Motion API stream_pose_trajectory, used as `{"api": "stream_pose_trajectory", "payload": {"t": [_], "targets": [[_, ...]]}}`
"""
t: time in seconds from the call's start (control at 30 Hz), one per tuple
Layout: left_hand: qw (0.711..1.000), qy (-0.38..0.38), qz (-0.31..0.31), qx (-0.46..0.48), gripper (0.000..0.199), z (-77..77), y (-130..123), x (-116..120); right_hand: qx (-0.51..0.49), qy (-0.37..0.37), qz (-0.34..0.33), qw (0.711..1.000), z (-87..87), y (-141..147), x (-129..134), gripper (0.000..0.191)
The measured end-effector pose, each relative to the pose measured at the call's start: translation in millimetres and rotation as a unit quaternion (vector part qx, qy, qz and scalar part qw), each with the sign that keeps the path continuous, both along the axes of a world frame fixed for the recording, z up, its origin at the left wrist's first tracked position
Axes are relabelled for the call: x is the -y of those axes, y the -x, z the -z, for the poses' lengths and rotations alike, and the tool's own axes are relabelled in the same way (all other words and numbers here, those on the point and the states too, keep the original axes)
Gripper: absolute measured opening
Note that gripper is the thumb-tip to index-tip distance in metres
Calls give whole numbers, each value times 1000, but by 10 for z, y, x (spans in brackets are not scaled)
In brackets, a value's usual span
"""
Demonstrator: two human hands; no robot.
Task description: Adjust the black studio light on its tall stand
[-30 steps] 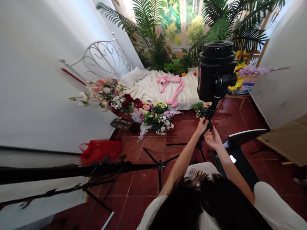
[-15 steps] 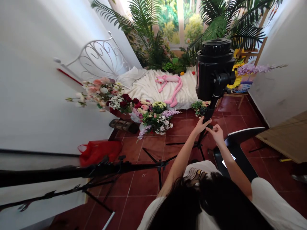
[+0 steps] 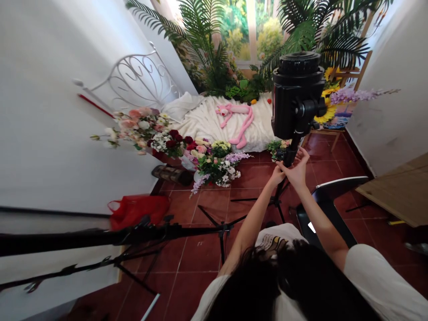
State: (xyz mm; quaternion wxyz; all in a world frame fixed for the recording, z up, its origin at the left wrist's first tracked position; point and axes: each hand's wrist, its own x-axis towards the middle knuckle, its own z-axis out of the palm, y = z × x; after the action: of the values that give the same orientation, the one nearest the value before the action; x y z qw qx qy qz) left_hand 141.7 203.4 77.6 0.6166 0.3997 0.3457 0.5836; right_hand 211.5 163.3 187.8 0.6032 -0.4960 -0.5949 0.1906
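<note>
A black studio light (image 3: 297, 96) is mounted on top of a black light stand (image 3: 296, 141), its round front facing up. Just below the light, my left hand (image 3: 277, 174) is closed around the stand's upper part from the left. My right hand (image 3: 298, 169) wraps the same part from the right, its thumb reaching across toward the left hand and its fingers curled behind the pole. The two hands touch or nearly touch. A dark clamp or knob (image 3: 281, 154) sticks out just above them. Parts of the fingers are hidden behind the pole.
Beyond the stand, a white-draped bed (image 3: 197, 127) holds a pink plush toy (image 3: 236, 109). Artificial flowers (image 3: 214, 162) line its front. A black chair (image 3: 337, 218) stands at the right. Another black stand (image 3: 100, 238) crosses the lower left, near a red bag (image 3: 138, 211).
My right hand has moved up from the knob area below and now wraps the pole beside my left hand. The light has shifted very slightly up and left in view.
</note>
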Motion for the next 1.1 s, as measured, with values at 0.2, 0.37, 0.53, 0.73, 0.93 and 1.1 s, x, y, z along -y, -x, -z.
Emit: {"api": "stream_pose_trajectory", "payload": {"t": [0.2, 0.37, 0.53, 0.73, 0.93, 1.1], "targets": [[996, 20, -39, -78, 47, -2, 40, -22, -23, 63, -4, 998, -22, 113, -368, 56], [993, -4, -59, -104, 45, -29, 38, -9, -33, 61, -53, 996, 12, 47, -505, 30], [994, -1, -57, -89, 49, 33, 41, -11, -58, 47, 30, 997, -109, 220, -453, 30], [991, -5, -76, -106, 54, -30, 3, 1, -60, 27, 45, 997, -212, 216, -487, 28], [988, -20, -85, -126, 62, -147, 37, 109, -67, -21, -69, 995, -360, 124, -605, 25], [987, -53, -76, -132, 64, -335, 46, 144, -49, -67, -108, 991, -649, 114, -713, 27]]}}
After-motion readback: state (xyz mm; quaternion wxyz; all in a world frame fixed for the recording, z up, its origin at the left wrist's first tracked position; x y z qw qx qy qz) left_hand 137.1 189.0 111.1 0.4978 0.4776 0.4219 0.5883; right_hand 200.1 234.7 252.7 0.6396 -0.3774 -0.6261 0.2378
